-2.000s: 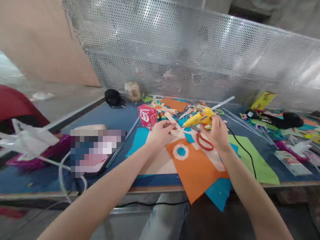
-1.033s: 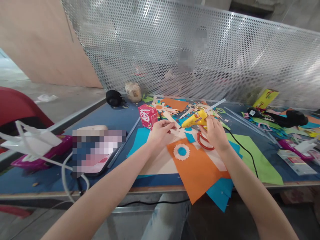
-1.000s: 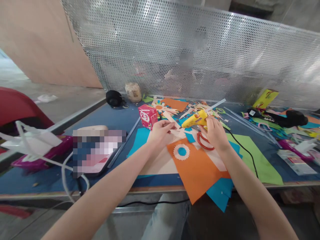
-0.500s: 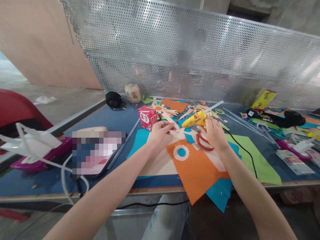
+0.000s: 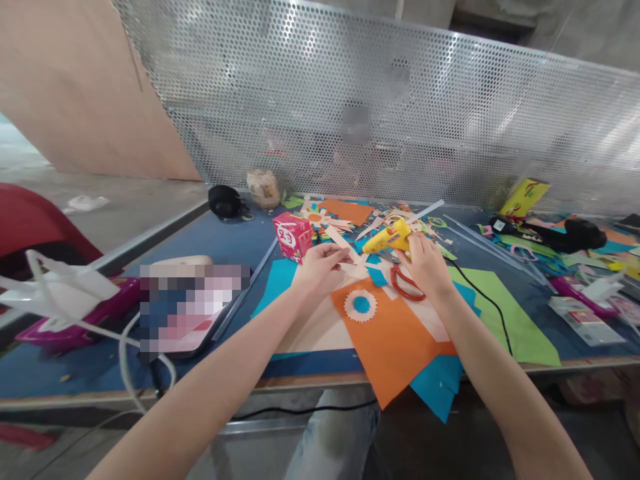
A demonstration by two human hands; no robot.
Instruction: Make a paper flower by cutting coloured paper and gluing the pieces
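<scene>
My right hand is closed around the grip of a yellow hot glue gun, its nozzle pointing left and a clear glue stick jutting from its back. My left hand pinches a small pale strip just below and left of the nozzle. I cannot tell if nozzle and strip touch. Red-handled scissors lie under my right hand, their blades mostly hidden. On an orange sheet in front lies a pale toothed ring with a blue centre.
A pink box stands beyond my left hand. Behind it are paper scraps and a pale flower shape. A phone or tablet with a blurred screen lies at left. The gun's black cord crosses a green sheet. A perforated metal panel closes off the back.
The whole view has shifted slightly. Both hands keep nearly the same pose, with the glue gun and the pale strip still held close together.
</scene>
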